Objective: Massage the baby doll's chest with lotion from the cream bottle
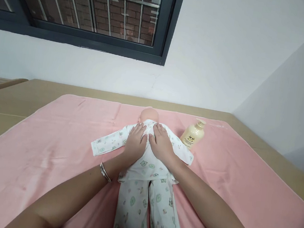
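A baby doll [149, 114] lies on a pink sheet, its bald head toward the wall. It wears a white printed top [147, 167] with long sleeves spread to both sides, and matching trousers [133, 204]. My left hand [135, 141] rests flat on the left part of the doll's chest, fingers stretched toward its shoulder. On the right part of the chest lies my right hand [162, 143], also flat with its fingers out. The two thumbs come close to each other at the middle. A silvery bangle [105, 172] circles my left wrist.
A cream pump bottle [193, 134] leans beside the doll's right-hand sleeve. The pink sheet [40, 144] covers much of a wooden surface [1, 119]. Behind it rise a white wall [208, 61] and a dark-framed window [94, 40] with metal bars.
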`<state>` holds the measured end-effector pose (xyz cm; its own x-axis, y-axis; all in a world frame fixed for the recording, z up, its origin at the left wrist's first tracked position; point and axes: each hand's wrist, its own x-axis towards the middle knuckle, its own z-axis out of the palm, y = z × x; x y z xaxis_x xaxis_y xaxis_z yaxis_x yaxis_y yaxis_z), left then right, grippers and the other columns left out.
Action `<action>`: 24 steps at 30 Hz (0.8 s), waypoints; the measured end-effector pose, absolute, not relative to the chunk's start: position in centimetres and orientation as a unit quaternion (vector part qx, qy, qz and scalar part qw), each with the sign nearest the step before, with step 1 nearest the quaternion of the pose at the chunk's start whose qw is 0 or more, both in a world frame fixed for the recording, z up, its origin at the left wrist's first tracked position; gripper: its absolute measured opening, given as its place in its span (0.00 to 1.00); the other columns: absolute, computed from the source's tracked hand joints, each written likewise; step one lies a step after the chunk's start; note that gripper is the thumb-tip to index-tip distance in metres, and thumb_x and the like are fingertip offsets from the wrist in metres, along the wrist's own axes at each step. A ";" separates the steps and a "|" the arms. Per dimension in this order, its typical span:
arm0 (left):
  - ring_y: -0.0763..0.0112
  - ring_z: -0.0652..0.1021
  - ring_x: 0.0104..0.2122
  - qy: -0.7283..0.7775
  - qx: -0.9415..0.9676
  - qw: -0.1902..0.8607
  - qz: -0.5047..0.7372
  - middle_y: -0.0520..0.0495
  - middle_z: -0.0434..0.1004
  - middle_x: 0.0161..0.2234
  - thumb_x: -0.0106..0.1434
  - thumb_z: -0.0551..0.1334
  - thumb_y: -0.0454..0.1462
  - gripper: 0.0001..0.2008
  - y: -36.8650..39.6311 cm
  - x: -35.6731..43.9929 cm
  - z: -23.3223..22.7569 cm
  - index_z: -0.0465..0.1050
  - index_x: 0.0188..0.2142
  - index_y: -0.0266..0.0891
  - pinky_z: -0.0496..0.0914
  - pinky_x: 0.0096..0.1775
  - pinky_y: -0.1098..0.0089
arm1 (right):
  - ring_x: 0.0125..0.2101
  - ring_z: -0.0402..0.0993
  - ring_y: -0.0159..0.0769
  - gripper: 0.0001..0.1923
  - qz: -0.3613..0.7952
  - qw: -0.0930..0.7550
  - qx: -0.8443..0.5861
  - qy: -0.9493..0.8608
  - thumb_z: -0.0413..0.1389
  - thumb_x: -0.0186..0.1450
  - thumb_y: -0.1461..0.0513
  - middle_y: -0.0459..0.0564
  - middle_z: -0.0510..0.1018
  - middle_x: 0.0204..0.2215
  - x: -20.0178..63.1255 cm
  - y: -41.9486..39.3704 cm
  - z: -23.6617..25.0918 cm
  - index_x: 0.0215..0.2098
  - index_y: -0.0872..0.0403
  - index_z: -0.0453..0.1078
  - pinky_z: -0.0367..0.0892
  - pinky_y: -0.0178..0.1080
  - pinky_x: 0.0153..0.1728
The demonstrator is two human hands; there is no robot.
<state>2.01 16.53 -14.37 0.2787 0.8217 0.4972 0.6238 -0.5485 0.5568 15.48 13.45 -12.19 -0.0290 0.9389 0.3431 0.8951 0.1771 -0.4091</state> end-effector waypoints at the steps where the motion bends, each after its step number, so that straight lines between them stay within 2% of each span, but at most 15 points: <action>1: 0.59 0.58 0.63 0.458 0.789 0.125 0.390 0.39 0.62 0.61 0.67 0.47 0.37 0.22 16.5 2.0 -14.4 0.64 0.57 0.32 0.52 0.63 0.53 | 0.65 0.41 0.45 0.30 0.044 0.278 -0.639 -0.716 0.39 0.69 0.56 0.62 0.50 0.65 15.5 13.5 -12.2 0.65 0.65 0.50 0.39 0.48 0.64; 6: 0.58 0.60 0.62 0.454 0.789 0.115 0.397 0.38 0.64 0.59 0.66 0.47 0.37 0.22 16.6 2.0 -14.4 0.65 0.56 0.32 0.53 0.62 0.53 | 0.66 0.35 0.46 0.33 0.115 0.300 -0.654 -0.685 0.44 0.67 0.56 0.60 0.45 0.67 15.8 13.9 -12.0 0.66 0.64 0.48 0.38 0.49 0.64; 10: 0.58 0.61 0.62 0.452 0.792 0.098 0.399 0.40 0.64 0.59 0.66 0.48 0.36 0.21 16.4 2.0 -14.3 0.66 0.55 0.35 0.55 0.62 0.51 | 0.66 0.38 0.46 0.34 0.153 0.315 -0.666 -0.659 0.46 0.64 0.57 0.61 0.46 0.66 16.1 14.3 -11.7 0.65 0.63 0.49 0.41 0.48 0.64; 19: 0.56 0.62 0.61 0.434 0.829 0.011 0.353 0.39 0.65 0.59 0.63 0.48 0.31 0.22 14.9 1.8 -14.3 0.67 0.54 0.35 0.58 0.60 0.51 | 0.65 0.45 0.44 0.28 0.071 0.325 -0.644 -0.689 0.39 0.68 0.59 0.62 0.54 0.64 16.9 15.0 -12.6 0.63 0.65 0.54 0.43 0.48 0.63; 24: 0.56 0.61 0.62 0.457 0.823 0.038 0.336 0.37 0.63 0.60 0.65 0.47 0.34 0.22 14.7 1.8 -13.7 0.65 0.56 0.32 0.58 0.60 0.52 | 0.64 0.47 0.42 0.27 0.036 0.270 -0.640 -0.718 0.37 0.69 0.63 0.63 0.55 0.63 16.1 13.9 -12.0 0.63 0.68 0.53 0.44 0.48 0.63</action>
